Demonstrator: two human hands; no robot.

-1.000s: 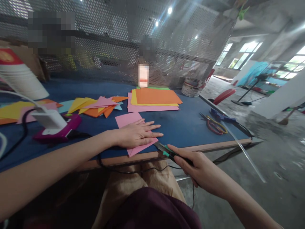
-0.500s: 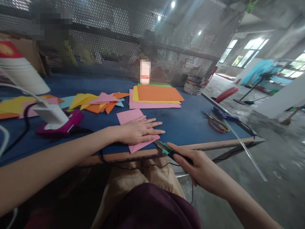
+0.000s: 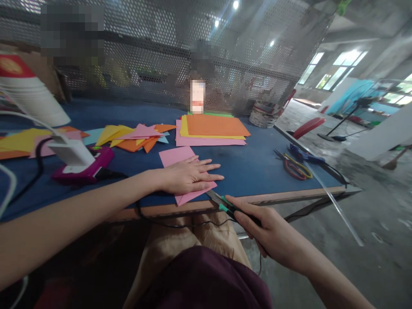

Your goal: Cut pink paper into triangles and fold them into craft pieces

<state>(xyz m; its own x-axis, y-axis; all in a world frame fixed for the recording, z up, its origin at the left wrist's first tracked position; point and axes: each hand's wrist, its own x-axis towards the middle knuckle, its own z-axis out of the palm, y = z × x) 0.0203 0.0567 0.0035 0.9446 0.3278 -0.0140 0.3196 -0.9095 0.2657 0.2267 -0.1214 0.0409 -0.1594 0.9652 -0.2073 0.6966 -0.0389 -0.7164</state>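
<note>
A pink sheet of paper (image 3: 177, 156) lies near the front edge of the blue table, with a folded part at its lower right. My left hand (image 3: 188, 175) rests flat on it, fingers spread, covering its middle. In my right hand (image 3: 262, 223) is a black and green utility knife (image 3: 227, 207), held by its handle. The blade points up and left, its tip by the paper's lower right edge. Behind the pink sheet sits a stack of coloured sheets with an orange one (image 3: 217, 127) on top.
Cut paper pieces (image 3: 128, 137) lie left of the stack. A purple power strip (image 3: 83, 169) with a white plug and paper cups (image 3: 35, 94) are at the left. Scissors (image 3: 296, 166), a blue-handled tool (image 3: 305, 153) and a woven basket (image 3: 264, 114) are at the right.
The knife and my right hand have shifted very slightly left relative to the paper. My left hand stays flat on the pink sheet. The camera view has moved a little.
</note>
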